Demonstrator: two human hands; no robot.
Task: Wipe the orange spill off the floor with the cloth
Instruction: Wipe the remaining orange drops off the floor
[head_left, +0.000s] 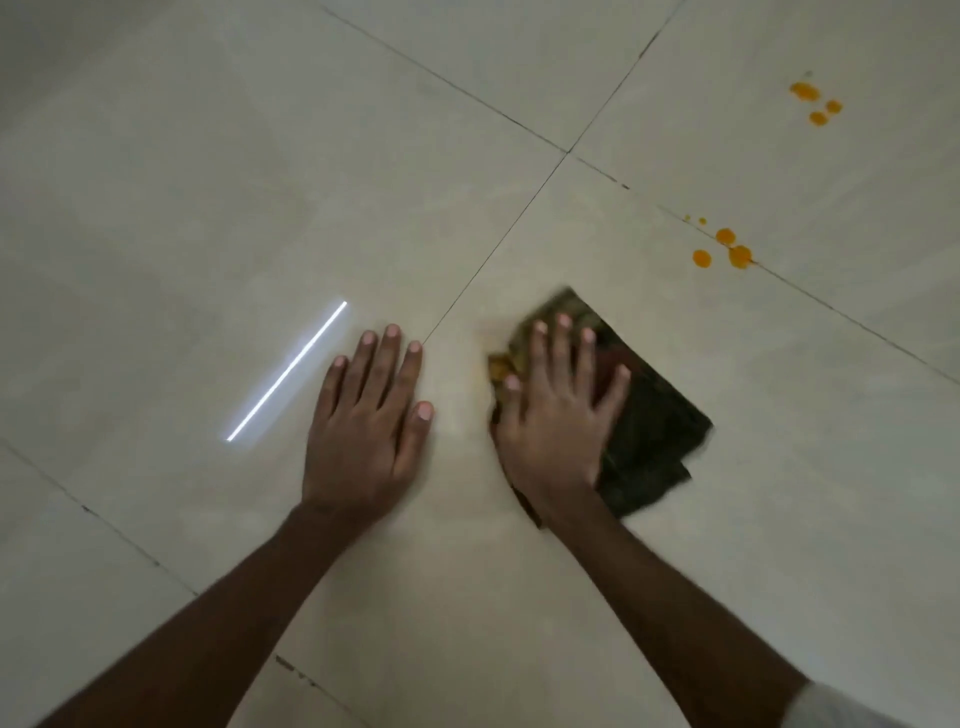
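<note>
A dark, folded cloth (649, 431) lies flat on the pale tiled floor (208, 182), right of centre. My right hand (556, 410) presses down on its left half with fingers spread. The cloth's left edge under my fingers is stained orange, and a faint yellowish smear marks the tile just left of it. My left hand (371, 415) rests flat on the bare tile beside it, fingers apart, holding nothing. Orange spill drops (724, 247) sit on a grout line beyond the cloth to the right. A second cluster of orange drops (815, 104) lies farther away at the upper right.
Dark grout lines cross the floor diagonally and meet at a joint (567, 151) above the hands. A bright white streak of reflected light (288, 371) lies on the tile left of my left hand. A bit of white clothing (831, 709) shows at the bottom right.
</note>
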